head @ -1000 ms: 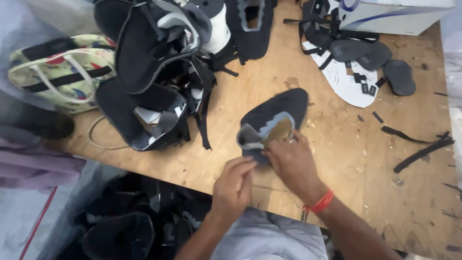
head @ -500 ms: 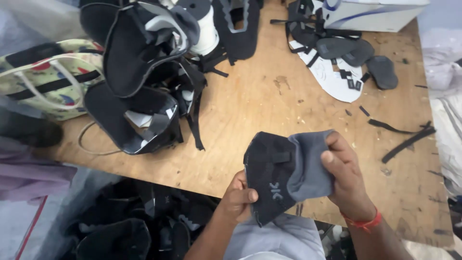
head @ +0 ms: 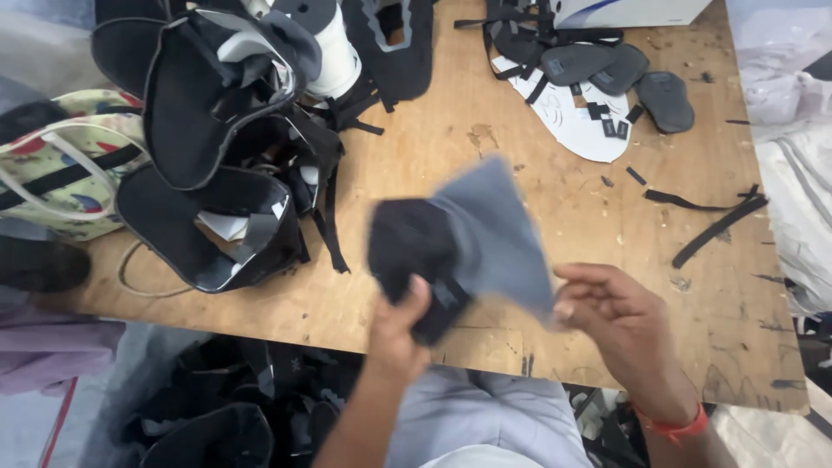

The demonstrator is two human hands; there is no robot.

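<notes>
Plywood table [head: 537,173], two hands working a fabric piece at centre frame.
Left hand [head: 400,328] fingers closed, pinching the black end of the black-and-grey fabric piece [head: 459,238], held above the table edge, blurred. Right hand [head: 620,316] just beside its grey end, fingers loosely curled, open. Pile of black pieces [head: 217,130] upper left, grey pads [head: 607,74] upper right, black straps [head: 715,221] right.

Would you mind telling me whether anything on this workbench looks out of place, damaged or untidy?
Nothing looks damaged. The wooden table is untidy: black strap offcuts lie loose near its right edge, and black padded pieces are heaped askew at the left. The left hand grips a black and grey fabric piece, blurred; the right hand is open beside it.
</notes>
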